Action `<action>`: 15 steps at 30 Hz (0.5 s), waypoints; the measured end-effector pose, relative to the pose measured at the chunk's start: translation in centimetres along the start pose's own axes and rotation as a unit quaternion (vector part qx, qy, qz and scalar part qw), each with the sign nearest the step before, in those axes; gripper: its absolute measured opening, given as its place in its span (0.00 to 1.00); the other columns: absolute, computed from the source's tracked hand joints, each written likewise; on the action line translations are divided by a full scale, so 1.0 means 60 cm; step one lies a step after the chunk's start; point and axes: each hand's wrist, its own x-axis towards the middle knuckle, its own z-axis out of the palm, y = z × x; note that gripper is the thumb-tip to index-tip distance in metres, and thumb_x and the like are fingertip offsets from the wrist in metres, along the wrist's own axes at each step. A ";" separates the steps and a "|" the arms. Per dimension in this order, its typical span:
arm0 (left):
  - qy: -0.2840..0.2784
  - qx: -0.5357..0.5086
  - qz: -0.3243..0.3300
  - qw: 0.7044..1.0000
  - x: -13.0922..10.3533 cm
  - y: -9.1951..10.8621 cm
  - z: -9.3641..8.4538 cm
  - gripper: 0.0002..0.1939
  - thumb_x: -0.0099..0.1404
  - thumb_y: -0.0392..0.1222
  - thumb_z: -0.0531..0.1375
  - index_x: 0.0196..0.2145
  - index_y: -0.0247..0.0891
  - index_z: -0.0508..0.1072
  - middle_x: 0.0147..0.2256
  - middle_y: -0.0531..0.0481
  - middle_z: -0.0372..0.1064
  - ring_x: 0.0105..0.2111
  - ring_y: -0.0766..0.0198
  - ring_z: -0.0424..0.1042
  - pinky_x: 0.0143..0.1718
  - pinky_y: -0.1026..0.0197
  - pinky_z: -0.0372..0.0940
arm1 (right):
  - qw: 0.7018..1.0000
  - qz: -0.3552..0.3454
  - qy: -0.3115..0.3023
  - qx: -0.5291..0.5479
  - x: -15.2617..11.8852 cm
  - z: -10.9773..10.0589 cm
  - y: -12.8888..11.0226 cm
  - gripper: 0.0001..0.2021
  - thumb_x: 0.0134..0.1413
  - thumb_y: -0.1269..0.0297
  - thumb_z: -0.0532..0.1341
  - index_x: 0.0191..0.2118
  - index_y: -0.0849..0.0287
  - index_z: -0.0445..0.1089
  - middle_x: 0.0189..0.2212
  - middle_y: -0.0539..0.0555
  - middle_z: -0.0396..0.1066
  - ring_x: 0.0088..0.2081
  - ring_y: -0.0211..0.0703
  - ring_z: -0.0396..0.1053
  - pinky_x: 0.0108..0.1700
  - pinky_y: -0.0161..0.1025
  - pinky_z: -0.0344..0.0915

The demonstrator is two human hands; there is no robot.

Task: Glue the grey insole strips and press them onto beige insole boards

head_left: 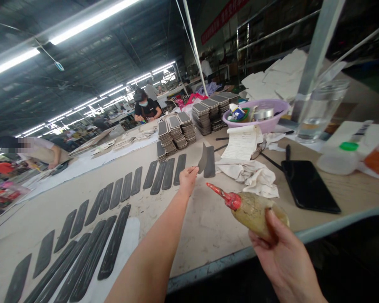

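Note:
My left hand [188,180] reaches across the table with its fingers pinched on the end of a thin dark strip [203,159], which is tilted up off the surface. Right beside it another dark strip [210,162] lies flat. In my right hand [282,248] is a yellowish glue bottle [255,212], its red nozzle [219,191] pointing up and left. Rows of dark strips [116,193] run along the table to the left, some with glossy streaks. Nearer me, several longer-looking strips [114,243] lie on white paper.
Stacks of pale-edged strips [176,130] stand at the back. On the right are a purple basin [258,115], a notepad [241,143], a crumpled cloth [252,172], a black phone [311,185], a glass of water [320,111] and a green-capped container [340,155]. Two people work farther off.

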 end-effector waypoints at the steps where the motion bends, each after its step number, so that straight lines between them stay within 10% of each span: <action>1: 0.005 0.022 0.027 0.999 -0.017 0.004 -0.023 0.10 0.56 0.44 0.64 0.32 0.34 0.78 0.31 0.48 0.73 0.35 0.63 0.72 0.40 0.61 0.68 | 0.999 0.026 0.016 0.025 0.000 0.001 -0.002 0.19 0.33 0.60 0.73 0.35 0.55 0.71 0.31 0.46 0.72 0.27 0.34 0.69 0.21 0.28 0.61; 6: -0.091 0.287 0.250 0.920 -0.153 -0.012 -0.176 0.10 0.63 0.42 0.58 0.36 0.42 0.80 0.36 0.48 0.74 0.37 0.63 0.73 0.43 0.61 0.69 | 0.999 0.020 -0.007 0.036 -0.011 0.005 -0.005 0.23 0.32 0.60 0.73 0.39 0.53 0.70 0.36 0.46 0.72 0.35 0.36 0.70 0.31 0.29 0.68; 10: -0.142 0.384 0.281 0.868 -0.253 -0.065 -0.278 0.12 0.66 0.41 0.55 0.38 0.48 0.79 0.37 0.48 0.75 0.37 0.61 0.74 0.41 0.59 0.71 | 0.994 -0.044 -0.095 -0.030 -0.028 0.006 0.010 0.24 0.36 0.60 0.73 0.42 0.53 0.67 0.32 0.46 0.69 0.32 0.34 0.67 0.33 0.31 0.68; 15: -0.140 0.406 0.256 0.866 -0.320 -0.114 -0.327 0.14 0.67 0.39 0.53 0.42 0.51 0.78 0.41 0.49 0.76 0.40 0.60 0.75 0.43 0.58 0.72 | 0.968 -0.107 -0.156 -0.163 -0.045 0.000 0.039 0.23 0.38 0.58 0.72 0.42 0.54 0.65 0.30 0.45 0.65 0.30 0.33 0.63 0.33 0.31 0.66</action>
